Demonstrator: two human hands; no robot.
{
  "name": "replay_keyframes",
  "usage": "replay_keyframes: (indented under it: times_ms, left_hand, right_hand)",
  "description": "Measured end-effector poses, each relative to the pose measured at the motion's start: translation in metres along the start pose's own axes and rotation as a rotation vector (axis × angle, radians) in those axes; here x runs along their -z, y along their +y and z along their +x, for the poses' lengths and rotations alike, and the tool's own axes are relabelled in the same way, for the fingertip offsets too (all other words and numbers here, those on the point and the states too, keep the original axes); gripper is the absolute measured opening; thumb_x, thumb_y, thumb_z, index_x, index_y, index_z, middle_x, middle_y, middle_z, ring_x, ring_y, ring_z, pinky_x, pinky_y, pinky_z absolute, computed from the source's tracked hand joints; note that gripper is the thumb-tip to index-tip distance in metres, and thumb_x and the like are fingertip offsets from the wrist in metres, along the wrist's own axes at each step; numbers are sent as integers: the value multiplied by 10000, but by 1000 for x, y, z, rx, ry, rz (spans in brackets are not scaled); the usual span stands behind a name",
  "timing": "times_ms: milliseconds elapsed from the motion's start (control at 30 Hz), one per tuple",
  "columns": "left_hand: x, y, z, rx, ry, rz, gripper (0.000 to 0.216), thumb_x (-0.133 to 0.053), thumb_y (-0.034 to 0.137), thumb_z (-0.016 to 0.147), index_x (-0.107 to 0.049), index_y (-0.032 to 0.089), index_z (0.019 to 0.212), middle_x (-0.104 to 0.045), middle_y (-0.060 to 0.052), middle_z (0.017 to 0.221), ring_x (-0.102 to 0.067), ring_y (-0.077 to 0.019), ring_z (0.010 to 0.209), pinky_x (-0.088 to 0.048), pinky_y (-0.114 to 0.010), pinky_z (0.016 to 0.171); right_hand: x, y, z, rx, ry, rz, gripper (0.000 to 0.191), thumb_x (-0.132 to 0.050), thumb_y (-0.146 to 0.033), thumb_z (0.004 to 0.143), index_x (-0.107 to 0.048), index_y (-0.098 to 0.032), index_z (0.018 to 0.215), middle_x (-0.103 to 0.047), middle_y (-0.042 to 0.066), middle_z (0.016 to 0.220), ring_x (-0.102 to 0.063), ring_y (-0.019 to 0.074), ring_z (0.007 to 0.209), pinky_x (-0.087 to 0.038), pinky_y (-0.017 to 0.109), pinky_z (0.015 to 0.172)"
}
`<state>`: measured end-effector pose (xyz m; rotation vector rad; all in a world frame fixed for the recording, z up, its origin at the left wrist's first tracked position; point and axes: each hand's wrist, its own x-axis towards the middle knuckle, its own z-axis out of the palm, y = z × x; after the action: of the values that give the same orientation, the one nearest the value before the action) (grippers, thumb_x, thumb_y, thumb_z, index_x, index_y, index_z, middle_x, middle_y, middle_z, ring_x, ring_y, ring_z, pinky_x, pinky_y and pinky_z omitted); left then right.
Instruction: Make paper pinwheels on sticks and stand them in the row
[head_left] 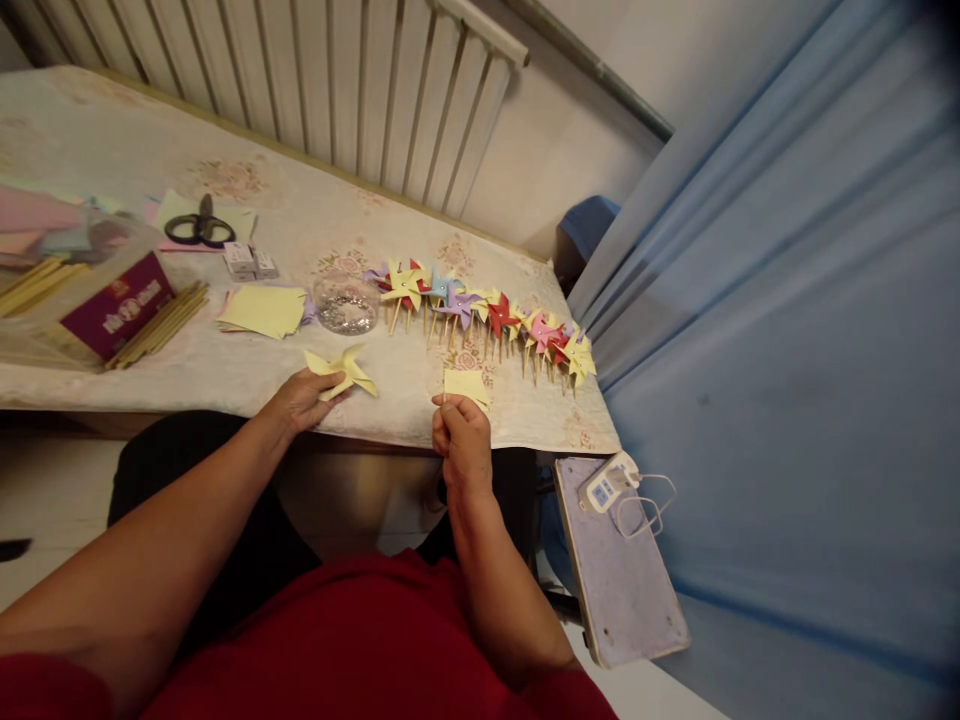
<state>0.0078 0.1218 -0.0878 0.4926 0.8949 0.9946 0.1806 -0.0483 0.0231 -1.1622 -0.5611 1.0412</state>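
Note:
My left hand pinches a yellow paper pinwheel over the table's front edge; its blades are folded in and no stick shows on it. Further right, my right hand is closed with thumb and forefinger together. Whatever is between those fingertips is too small to make out. Just beyond them lies a yellow paper square, partly covered by the hand. A round clear dish of small shiny metal pieces stands behind the left hand, beside a stack of yellow paper squares.
Finished pinwheels on sticks line the table's right side. At left are a clear plastic box, wooden sticks, black scissors and small boxes. A power strip lies on a stool by a blue curtain.

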Motion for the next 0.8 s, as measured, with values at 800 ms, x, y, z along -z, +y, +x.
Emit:
replay_keyframes:
  times_ms: [800]
  left_hand:
    - [2,-1,1,-13,2,-3,302,-739,-52,624,-689,162,831,-736,-38,861,-709,-157,749,-609,-225,672]
  right_hand:
    - [1,-4,-2,-54,-55,58,214,-581,-225,690,-615,-171,893,-525,-95,538,-194,16,355,-122,181,370]
